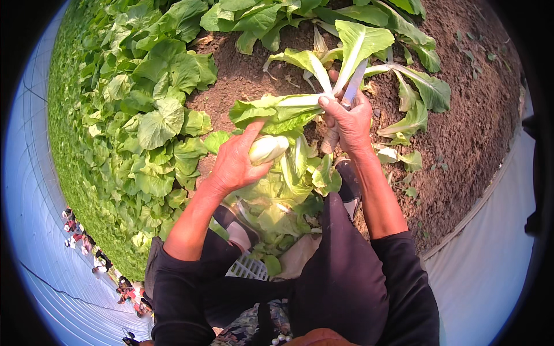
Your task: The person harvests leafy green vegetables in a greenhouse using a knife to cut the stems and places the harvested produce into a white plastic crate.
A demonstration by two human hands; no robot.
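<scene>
My left hand (pixel 236 162) is closed around a trimmed head of leafy greens (pixel 268 149), its pale base pointing right. My right hand (pixel 348 119) grips a knife (pixel 355 84) whose blade points up and away. The same hand pinches several loose leaves with white ribs (pixel 357 47) between thumb and fingers; one long leaf (pixel 277 108) stretches left, above my left hand. The knife handle is mostly hidden in my palm. Below the hands, cut leaves (pixel 277 212) lie heaped between my feet.
Dense leafy plants (pixel 160 125) grow at the left, and more stand at the top. Bare brown soil (pixel 471 125) and discarded leaves (pixel 407 123) lie at the right, bordered by pale sheeting (pixel 484 233). A white plastic crate (pixel 249 268) is near my legs. Several people are far off at lower left.
</scene>
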